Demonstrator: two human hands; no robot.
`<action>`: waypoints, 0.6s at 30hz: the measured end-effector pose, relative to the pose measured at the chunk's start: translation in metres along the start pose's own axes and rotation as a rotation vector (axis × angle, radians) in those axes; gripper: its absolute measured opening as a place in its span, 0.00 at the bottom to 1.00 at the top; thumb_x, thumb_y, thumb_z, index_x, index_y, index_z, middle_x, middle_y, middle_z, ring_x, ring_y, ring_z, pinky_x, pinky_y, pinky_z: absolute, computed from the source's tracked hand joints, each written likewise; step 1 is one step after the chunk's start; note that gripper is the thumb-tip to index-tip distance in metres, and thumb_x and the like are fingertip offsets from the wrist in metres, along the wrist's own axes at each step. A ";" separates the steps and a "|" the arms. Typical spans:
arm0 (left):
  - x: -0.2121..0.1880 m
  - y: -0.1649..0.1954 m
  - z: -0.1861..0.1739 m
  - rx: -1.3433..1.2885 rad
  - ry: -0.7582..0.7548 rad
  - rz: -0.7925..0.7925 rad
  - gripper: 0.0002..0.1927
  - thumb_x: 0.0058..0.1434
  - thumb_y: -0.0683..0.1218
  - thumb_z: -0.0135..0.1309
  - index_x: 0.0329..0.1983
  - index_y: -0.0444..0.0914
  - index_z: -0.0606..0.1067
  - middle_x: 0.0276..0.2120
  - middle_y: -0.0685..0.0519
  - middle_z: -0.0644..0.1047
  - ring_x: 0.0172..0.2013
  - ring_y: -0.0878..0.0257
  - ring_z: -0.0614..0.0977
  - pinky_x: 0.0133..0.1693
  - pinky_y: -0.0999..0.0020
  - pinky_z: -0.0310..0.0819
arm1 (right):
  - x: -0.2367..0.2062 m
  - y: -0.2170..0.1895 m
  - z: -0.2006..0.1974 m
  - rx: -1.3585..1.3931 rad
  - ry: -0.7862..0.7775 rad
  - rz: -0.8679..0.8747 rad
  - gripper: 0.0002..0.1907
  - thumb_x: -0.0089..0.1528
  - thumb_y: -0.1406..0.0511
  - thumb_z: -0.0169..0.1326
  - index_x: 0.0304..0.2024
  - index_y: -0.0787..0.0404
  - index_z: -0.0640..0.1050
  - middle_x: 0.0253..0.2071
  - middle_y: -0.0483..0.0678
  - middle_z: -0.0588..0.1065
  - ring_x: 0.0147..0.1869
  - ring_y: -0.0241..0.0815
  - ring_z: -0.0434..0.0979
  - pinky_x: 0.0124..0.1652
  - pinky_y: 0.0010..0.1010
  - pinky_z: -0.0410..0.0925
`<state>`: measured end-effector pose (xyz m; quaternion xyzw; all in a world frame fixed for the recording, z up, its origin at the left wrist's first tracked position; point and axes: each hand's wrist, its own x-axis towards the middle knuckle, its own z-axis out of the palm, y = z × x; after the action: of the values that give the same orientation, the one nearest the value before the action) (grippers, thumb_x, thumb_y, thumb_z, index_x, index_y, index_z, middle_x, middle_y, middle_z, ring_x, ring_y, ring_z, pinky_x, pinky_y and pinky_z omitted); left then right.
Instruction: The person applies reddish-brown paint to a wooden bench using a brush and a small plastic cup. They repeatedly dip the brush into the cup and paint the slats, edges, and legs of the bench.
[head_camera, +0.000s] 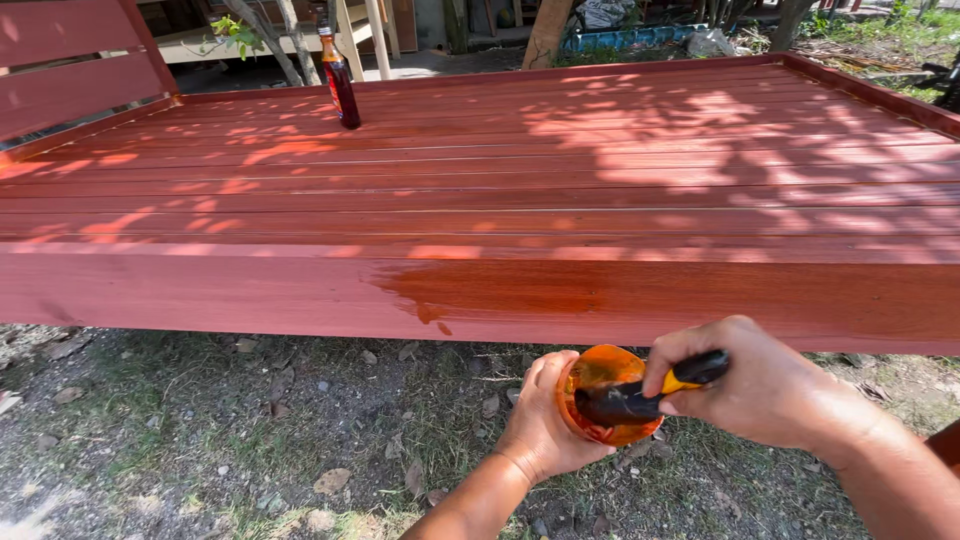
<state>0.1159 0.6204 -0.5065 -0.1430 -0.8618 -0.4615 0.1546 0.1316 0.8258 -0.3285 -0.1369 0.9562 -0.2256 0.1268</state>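
Observation:
My left hand (540, 425) holds a small round cup (600, 372) of orange-brown stain, tilted toward me. In my right hand (760, 385) is a paintbrush (650, 392) with a black and yellow handle; its dark bristles dip into the cup. Both hands are low, just in front of the red wooden slatted platform (500, 180). A wet, shiny orange patch (500, 285) shows on the platform's front board right above the cup.
A dark glass bottle (340, 80) stands upright at the platform's far left. A slatted backrest (70, 60) rises at the left end. Under the front edge lies bare dirt with dry leaves and stones (250, 430). Trees and clutter stand behind.

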 end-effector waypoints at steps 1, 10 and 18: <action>-0.003 -0.002 -0.003 -0.009 0.034 0.064 0.54 0.35 0.55 0.75 0.65 0.40 0.63 0.59 0.48 0.67 0.64 0.54 0.69 0.65 0.59 0.66 | 0.002 -0.009 0.008 -0.001 0.012 -0.097 0.08 0.54 0.72 0.67 0.36 0.58 0.86 0.33 0.49 0.84 0.40 0.43 0.79 0.42 0.35 0.74; -0.020 -0.018 -0.032 -0.017 0.037 0.131 0.51 0.34 0.54 0.74 0.64 0.39 0.67 0.56 0.49 0.72 0.59 0.53 0.74 0.64 0.59 0.69 | 0.029 0.003 0.053 0.070 0.107 -0.598 0.11 0.48 0.70 0.68 0.34 0.53 0.85 0.40 0.40 0.81 0.47 0.40 0.81 0.44 0.34 0.75; -0.023 -0.019 -0.052 -0.211 0.055 -0.235 0.52 0.29 0.54 0.74 0.61 0.40 0.69 0.55 0.52 0.77 0.57 0.58 0.80 0.62 0.64 0.71 | 0.045 0.020 0.078 0.107 0.385 -0.919 0.15 0.47 0.73 0.66 0.36 0.57 0.83 0.46 0.48 0.82 0.43 0.45 0.86 0.36 0.33 0.76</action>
<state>0.1365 0.5643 -0.5027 -0.0439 -0.8146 -0.5683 0.1074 0.1100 0.7978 -0.4139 -0.4930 0.7903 -0.3279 -0.1575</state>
